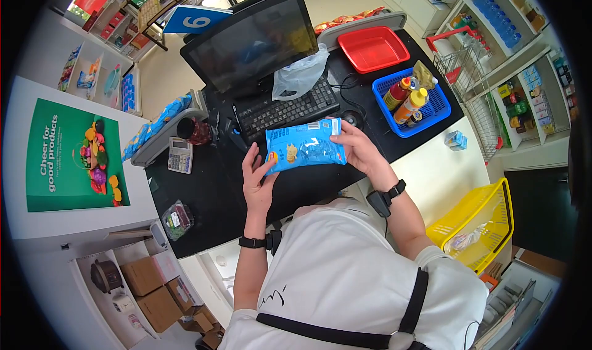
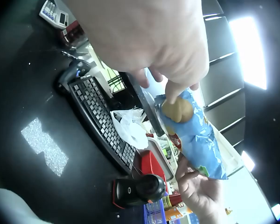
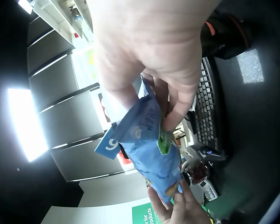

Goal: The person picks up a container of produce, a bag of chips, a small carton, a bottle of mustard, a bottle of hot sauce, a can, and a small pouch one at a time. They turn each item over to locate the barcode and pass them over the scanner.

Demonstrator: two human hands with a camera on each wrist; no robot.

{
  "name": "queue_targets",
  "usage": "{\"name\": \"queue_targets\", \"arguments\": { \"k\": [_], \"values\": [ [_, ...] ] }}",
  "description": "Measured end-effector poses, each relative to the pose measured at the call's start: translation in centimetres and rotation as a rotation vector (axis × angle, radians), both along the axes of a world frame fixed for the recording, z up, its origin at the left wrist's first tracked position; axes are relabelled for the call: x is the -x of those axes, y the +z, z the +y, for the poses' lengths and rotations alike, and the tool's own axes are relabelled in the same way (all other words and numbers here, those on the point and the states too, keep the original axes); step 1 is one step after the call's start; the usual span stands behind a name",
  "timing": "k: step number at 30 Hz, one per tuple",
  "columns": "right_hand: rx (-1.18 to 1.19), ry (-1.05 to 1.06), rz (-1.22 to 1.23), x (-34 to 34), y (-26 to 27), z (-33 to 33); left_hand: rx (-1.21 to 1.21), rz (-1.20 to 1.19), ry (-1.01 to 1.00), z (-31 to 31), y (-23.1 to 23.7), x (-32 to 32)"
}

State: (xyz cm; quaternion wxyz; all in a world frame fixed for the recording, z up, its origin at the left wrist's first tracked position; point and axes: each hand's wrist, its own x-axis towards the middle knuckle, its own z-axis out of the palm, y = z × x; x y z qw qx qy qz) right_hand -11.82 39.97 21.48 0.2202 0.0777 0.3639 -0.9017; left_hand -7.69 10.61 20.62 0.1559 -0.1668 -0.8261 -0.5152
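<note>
A shiny blue bag of chips (image 1: 305,145), printed with round golden chips and a barcode, is held level above the dark counter. My left hand (image 1: 256,182) holds its left end, thumb on the near face. At the other end my right hand (image 1: 361,149) pinches the upper right corner, its thumb in front. In the left wrist view, the left thumb presses beside the printed chips on the bag (image 2: 193,130). The right wrist view shows the bag's crimped edge between the right thumb and fingers (image 3: 177,109). Behind the bag lies a black keyboard (image 1: 290,111).
A monitor (image 1: 253,45) stands behind the keyboard, with a white plastic bag (image 1: 300,74) beside it. To the right are a red tray (image 1: 373,48), a blue basket (image 1: 441,106) of bottles and a small blue carton (image 1: 456,140). A calculator (image 1: 180,155) and packaged produce (image 1: 177,220) lie left.
</note>
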Motion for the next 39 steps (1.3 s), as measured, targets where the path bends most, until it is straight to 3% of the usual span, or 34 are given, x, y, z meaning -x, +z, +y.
{"name": "queue_targets", "arguments": {
  "k": [1,4,5,8,12,20,29,33,36,39],
  "values": [
    [0.000,0.000,0.001,0.0,0.0,0.0,0.000,0.001,0.000,0.1,-0.1,-0.1],
    [-0.016,-0.029,0.085,-0.1,-0.1,0.1,-0.608,-0.361,0.068,0.1,-0.5,-0.3],
    [-0.014,-0.025,0.085,-0.1,-0.1,0.1,-0.607,-0.359,0.072,-0.2,-0.8,-0.3],
    [-0.040,-0.004,0.147,-0.2,0.2,0.1,-0.825,-0.747,0.026,-1.2,-1.8,0.3],
    [-0.062,0.038,0.176,-0.3,-0.3,0.1,-0.868,-0.798,-0.107,-0.5,-1.1,0.2],
    [-0.129,0.092,0.194,-0.5,-0.3,0.0,-0.755,-0.802,-0.108,0.1,-1.0,0.0],
    [-0.111,0.065,0.204,-0.6,-1.1,-0.2,-0.798,-0.797,-0.087,0.2,-1.5,0.0],
    [-0.171,0.084,-0.005,-0.2,-3.7,-0.2,-0.764,-0.807,0.047,0.6,-1.6,-0.1],
    [-0.292,0.234,-0.160,-0.8,-5.1,-0.8,-0.564,-0.879,0.146,0.4,-2.6,-0.2],
    [-0.256,0.251,-0.265,-1.6,-8.3,-1.3,-0.536,-0.943,0.108,0.3,-3.0,-0.4]
  ]
}}
